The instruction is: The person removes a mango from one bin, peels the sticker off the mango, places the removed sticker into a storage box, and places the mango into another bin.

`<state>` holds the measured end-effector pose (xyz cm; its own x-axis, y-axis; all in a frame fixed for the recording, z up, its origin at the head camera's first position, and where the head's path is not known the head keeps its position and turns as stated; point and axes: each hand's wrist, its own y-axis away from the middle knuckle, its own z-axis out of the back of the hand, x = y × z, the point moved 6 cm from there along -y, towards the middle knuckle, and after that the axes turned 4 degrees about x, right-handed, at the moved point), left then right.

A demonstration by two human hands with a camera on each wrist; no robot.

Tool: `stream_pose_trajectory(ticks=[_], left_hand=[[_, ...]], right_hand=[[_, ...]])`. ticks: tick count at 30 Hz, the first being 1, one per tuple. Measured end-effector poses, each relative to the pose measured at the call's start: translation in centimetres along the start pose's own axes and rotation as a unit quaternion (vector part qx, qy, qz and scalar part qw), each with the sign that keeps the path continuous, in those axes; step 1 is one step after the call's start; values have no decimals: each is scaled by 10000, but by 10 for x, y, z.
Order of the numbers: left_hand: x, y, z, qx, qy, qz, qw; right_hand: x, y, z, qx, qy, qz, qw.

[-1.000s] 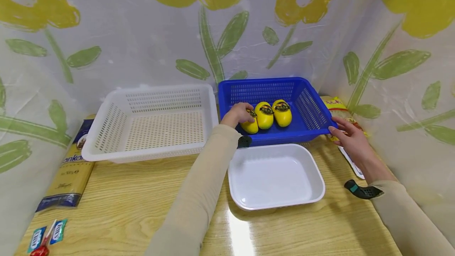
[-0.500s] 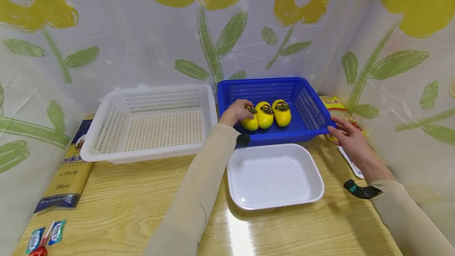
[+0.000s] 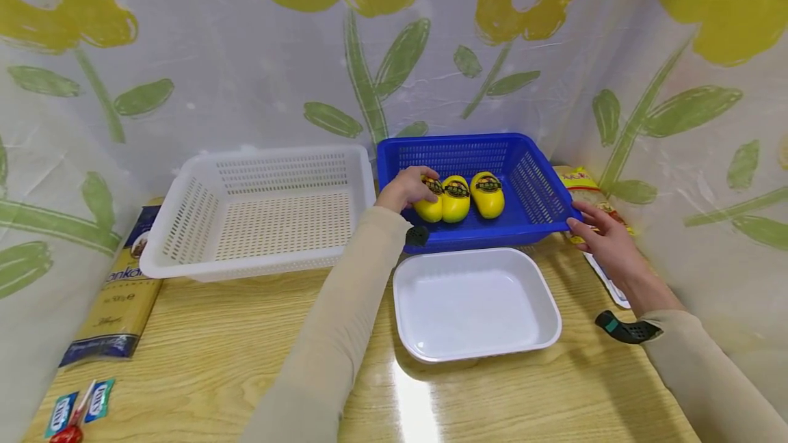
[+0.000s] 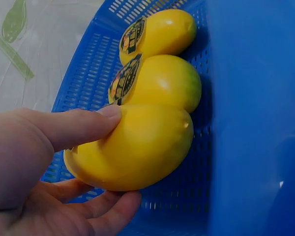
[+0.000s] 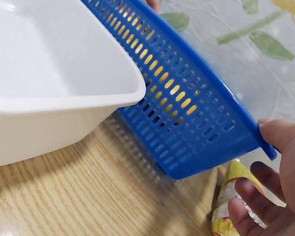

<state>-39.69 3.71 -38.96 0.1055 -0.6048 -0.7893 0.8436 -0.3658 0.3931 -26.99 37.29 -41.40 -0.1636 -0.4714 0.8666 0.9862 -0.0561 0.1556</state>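
A blue perforated basket (image 3: 535, 186) (image 5: 187, 93) stands at the back of the table and holds three yellow mangoes with dark stickers. My left hand (image 3: 406, 189) (image 4: 54, 162) grips the leftmost mango (image 3: 429, 207) (image 4: 137, 147), thumb on top and fingers under it. The middle mango (image 3: 456, 199) (image 4: 162, 83) and the right mango (image 3: 488, 194) (image 4: 162, 32) lie beside it. My right hand (image 3: 600, 234) (image 5: 280, 167) holds the basket's near right corner, thumb on the rim and fingers below.
A white tray (image 3: 477, 303) (image 5: 44, 64) sits just in front of the blue basket. A white perforated basket (image 3: 265, 210) stands to the left. A pasta packet (image 3: 120, 292) and small sachets (image 3: 80, 409) lie at the left edge, a snack bag (image 3: 585, 186) behind my right hand.
My left hand has closed round the leftmost mango and drawn it a little up and to the left. The right hand has stayed on the basket's corner.
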Motion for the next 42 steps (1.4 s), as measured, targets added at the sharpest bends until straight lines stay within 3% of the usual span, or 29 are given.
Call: stream_pose_trajectory(ticks=[6, 13, 21, 25, 31, 36, 42], left_hand=[[3, 4, 6, 85, 276, -102, 9995], [-8, 10, 12, 138, 454, -628, 9969], [-22, 34, 25, 90, 9, -1304, 9914], [-25, 55, 31, 185, -71, -1572, 9874], [-23, 99, 39, 320, 6, -2039, 9785], [-10, 137, 42, 397, 50, -2226, 9741], [14, 182, 40, 196, -203, -2377, 9709]], right_hand=[[5, -2, -5, 39, 47, 90, 9999], [7, -2, -4, -2, 49, 251, 9997], [6, -3, -1, -42, -81, 421, 9991], [3, -2, 0, -32, -179, 425, 9989], [2, 0, 0, 16, -127, 380, 9992], [0, 2, 0, 52, -77, 273, 9996], [-1, 3, -2, 104, -247, 310, 9992]])
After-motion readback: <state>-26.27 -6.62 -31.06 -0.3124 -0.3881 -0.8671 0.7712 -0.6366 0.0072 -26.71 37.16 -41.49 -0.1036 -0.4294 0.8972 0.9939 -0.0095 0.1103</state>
